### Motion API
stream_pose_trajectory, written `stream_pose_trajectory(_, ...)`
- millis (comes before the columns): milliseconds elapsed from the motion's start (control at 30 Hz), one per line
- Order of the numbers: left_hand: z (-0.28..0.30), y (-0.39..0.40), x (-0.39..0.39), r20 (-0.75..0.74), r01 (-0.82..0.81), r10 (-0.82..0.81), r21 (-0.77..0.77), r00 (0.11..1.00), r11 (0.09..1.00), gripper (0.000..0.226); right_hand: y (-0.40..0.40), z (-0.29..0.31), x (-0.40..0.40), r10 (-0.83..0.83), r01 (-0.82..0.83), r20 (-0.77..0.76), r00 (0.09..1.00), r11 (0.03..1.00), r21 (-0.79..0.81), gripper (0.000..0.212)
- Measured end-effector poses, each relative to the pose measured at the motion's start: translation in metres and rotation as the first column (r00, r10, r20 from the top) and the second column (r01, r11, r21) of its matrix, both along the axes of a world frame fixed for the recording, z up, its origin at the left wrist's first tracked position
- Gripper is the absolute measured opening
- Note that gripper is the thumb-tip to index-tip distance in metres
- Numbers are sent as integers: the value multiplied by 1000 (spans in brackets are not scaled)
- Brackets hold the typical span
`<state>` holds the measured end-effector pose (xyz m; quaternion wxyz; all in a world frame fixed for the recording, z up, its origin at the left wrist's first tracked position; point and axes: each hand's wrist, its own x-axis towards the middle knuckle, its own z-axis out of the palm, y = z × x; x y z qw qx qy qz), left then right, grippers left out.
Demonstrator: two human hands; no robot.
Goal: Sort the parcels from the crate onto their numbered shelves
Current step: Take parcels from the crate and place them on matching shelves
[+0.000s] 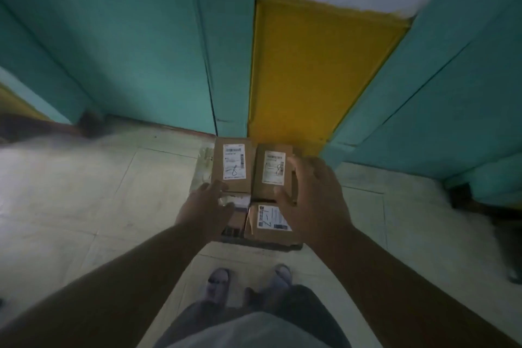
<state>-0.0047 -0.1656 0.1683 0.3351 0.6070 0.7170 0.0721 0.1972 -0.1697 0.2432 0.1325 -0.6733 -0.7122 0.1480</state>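
Brown cardboard parcels with white labels lie packed in a dark crate (262,246) on the floor by the wall. The far left parcel (230,162) bears a handwritten 8. So does the far right parcel (268,169), which my right hand (313,195) grips, with fingers over its right side and thumb at its near edge. A near parcel (268,224) marked 7 lies partly under that hand. My left hand (204,207) reaches to the left parcel's near corner, its fingers extended and touching it. What lies beneath the left hand is hidden.
A clear plastic-wrapped packet (203,167) lies along the crate's left side. Behind the crate rise teal panels (141,51) and a yellow wall strip (310,65). Pale floor tiles (84,192) spread left and right. My feet (248,285) stand just before the crate.
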Motion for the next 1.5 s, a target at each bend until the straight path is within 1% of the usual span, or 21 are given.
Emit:
stream_pose_trajectory(100,-34,30,-4,18,-47,48,-65,999,997,37,17,-34,0,-37,38,11,999,997,-69,57)
stream_pose_trajectory(200,-83,64,-6,6,-175,177,-127,984,976,36,38,-82,2,-73,72,2,997,991,-116,56)
stream_pose_trajectory(267,-115,85,-6,-43,-262,258,-162,965,951,51,50,-118,2,-81,83,20,997,984,-159,55)
stream_pose_trajectory(367,-160,105,-5,-202,-356,315,-214,927,910,86,63,-167,0,-93,97,26,995,968,-231,55)
stream_pose_trajectory(467,-200,117,-1,-265,-366,306,-217,914,905,111,72,-205,-1,-130,134,34,991,949,-285,56)
stream_pose_trajectory(533,-216,120,4,-249,-372,316,-227,916,900,113,77,-224,0,-162,165,36,986,937,-308,55)
stream_pose_trajectory(633,-228,122,7,-231,-385,334,-230,914,894,103,86,-248,4,-217,214,26,976,924,-316,50)
stream_pose_trajectory(700,-230,123,2,-161,-410,382,-226,910,884,94,91,-262,4,-253,248,24,967,916,-315,49)
stream_pose_trajectory(733,-228,122,-2,-96,-421,410,-218,907,880,83,92,-267,3,-267,265,35,963,913,-310,50)
stream_pose_trajectory(800,-217,116,-7,56,-440,456,-182,888,879,52,98,-273,2,-306,317,85,948,899,-303,56)
stream_pose_trajectory(867,-196,108,-10,225,-485,510,-159,831,860,32,107,-278,1,-354,384,148,923,859,-338,71)
stream_pose_trajectory(933,-178,98,-12,412,-496,535,-207,738,843,32,116,-285,-1,-420,458,184,889,788,-411,87)
stream_pose_trajectory(1000,-172,87,-17,515,-472,541,-273,665,839,35,120,-296,-4,-489,506,174,855,712,-487,101)
stream_pose_trajectory(1067,-173,77,-21,544,-434,540,-323,642,841,39,124,-308,-7,-544,529,141,827,670,-521,110)
stream_pose_trajectory(1133,-176,70,-25,550,-413,550,-362,629,835,48,130,-313,-10,-589,569,149,794,634,-524,115)
stream_pose_trajectory(1167,-177,66,-26,562,-401,546,-371,622,838,46,132,-312,-11,-618,595,156,770,609,-524,116)
stream_pose_trajectory(1233,-178,61,-28,595,-386,541,-380,594,841,39,136,-304,-14,-668,622,132,732,577,-530,112)
stream_pose_trajectory(1300,-173,58,-30,624,-387,547,-388,558,837,40,136,-293,-14,-681,607,81,728,585,-538,98)
stream_pose_trajectory(1400,-156,53,-36,665,-382,558,-410,496,828,59,128,-268,-12,-689,534,-117,715,647,-544,70)
stream_pose_trajectory(1433,-146,51,-38,680,-372,557,-418,477,829,65,123,-255,-9,-678,500,-187,711,673,-545,65)
stream_pose_trajectory(1500,-119,47,-40,712,-333,539,-426,451,841,65,107,-223,-3,-650,433,-299,699,716,-547,59)
